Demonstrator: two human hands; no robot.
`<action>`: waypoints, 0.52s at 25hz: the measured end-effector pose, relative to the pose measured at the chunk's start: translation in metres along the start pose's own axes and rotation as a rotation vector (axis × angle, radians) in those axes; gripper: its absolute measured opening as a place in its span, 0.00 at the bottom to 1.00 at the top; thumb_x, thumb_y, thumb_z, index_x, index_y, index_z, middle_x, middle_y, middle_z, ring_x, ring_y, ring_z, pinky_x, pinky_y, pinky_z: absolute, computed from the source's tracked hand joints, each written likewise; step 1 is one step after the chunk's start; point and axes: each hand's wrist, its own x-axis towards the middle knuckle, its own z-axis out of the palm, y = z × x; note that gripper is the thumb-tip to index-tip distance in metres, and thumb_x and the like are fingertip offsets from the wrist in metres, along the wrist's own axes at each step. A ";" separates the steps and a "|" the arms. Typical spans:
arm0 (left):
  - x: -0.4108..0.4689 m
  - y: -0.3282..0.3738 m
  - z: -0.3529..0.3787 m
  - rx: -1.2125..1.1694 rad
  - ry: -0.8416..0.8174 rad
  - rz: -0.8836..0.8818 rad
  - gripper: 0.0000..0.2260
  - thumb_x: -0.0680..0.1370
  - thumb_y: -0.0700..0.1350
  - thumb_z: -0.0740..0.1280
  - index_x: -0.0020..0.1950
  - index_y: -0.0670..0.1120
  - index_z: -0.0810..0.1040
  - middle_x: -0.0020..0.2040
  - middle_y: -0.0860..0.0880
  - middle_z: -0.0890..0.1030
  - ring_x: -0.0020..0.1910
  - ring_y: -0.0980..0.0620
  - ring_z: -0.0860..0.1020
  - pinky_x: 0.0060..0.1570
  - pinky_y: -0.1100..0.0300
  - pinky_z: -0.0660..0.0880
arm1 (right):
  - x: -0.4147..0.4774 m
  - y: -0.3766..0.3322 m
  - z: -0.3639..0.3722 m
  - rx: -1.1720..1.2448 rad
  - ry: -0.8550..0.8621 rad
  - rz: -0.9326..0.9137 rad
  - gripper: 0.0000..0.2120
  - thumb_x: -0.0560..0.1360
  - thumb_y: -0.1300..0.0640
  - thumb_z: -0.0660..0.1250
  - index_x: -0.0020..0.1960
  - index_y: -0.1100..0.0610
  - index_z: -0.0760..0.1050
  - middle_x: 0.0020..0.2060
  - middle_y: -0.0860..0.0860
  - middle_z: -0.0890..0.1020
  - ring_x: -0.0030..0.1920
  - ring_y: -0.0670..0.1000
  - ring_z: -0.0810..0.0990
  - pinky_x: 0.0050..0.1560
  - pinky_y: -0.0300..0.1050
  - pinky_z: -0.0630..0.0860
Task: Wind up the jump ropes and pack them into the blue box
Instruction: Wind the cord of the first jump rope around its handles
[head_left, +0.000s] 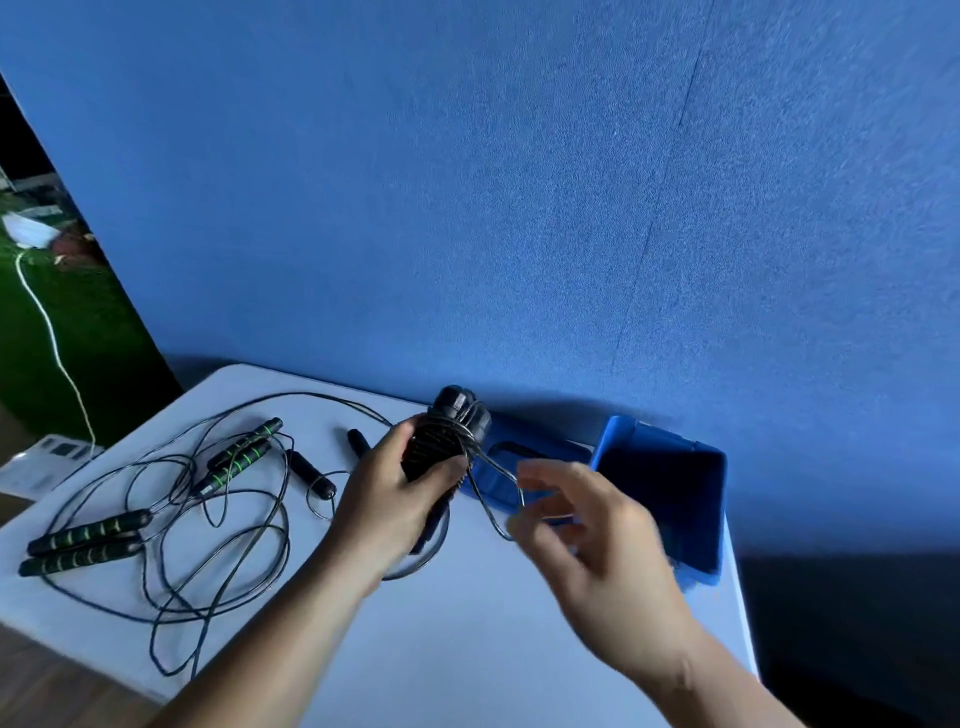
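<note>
**Winding the cord around the paired black handles**

While the left hand (395, 499) is clamping a pair of black ribbed foam jump-rope handles (447, 436) above the white tabletop (467, 623), the right hand (576, 525) is guiding a loop of thin black cord (498, 483) beside them. The left fingers are curling closed around the lower part of the bundle; the right hand is blurred, with fingers loosely bent and what looks like a light pinch on the loop, though the exact contact is hard to tell. Several turns are already sitting around the handles.

To do this step well, the person is probably best keeping the cord taut, laying each turn just beside the previous one, and holding the two handles pressed together so they are not splaying.

The bundle's long axis is running nearly upright, tilting slightly right, with its capped ends pointing up toward the blue wall (519, 208). It is hovering just left of the open blue plastic box (660, 499), which appears empty. Two more ropes with green-striped black handles (83, 543) are lying tangled on the table's left side, still to be wound.
</note>
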 end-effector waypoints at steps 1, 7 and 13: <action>-0.001 -0.002 0.004 0.005 0.010 0.020 0.16 0.72 0.54 0.74 0.59 0.61 0.79 0.37 0.57 0.83 0.35 0.53 0.80 0.38 0.53 0.74 | 0.004 -0.001 0.009 0.007 -0.064 0.075 0.19 0.75 0.51 0.70 0.66 0.49 0.76 0.57 0.42 0.81 0.51 0.41 0.83 0.49 0.38 0.80; -0.032 -0.020 0.041 0.123 0.032 0.336 0.30 0.79 0.47 0.64 0.80 0.58 0.59 0.68 0.53 0.72 0.59 0.47 0.79 0.49 0.44 0.81 | 0.034 0.014 0.036 0.329 -0.017 0.257 0.22 0.70 0.46 0.70 0.62 0.51 0.78 0.52 0.47 0.86 0.54 0.49 0.85 0.59 0.58 0.79; -0.027 -0.028 0.041 0.072 -0.058 0.538 0.23 0.80 0.38 0.60 0.76 0.50 0.73 0.74 0.54 0.73 0.74 0.50 0.72 0.69 0.50 0.73 | 0.033 0.031 0.020 0.642 0.071 0.365 0.08 0.78 0.63 0.67 0.55 0.59 0.82 0.50 0.61 0.85 0.52 0.60 0.84 0.52 0.54 0.83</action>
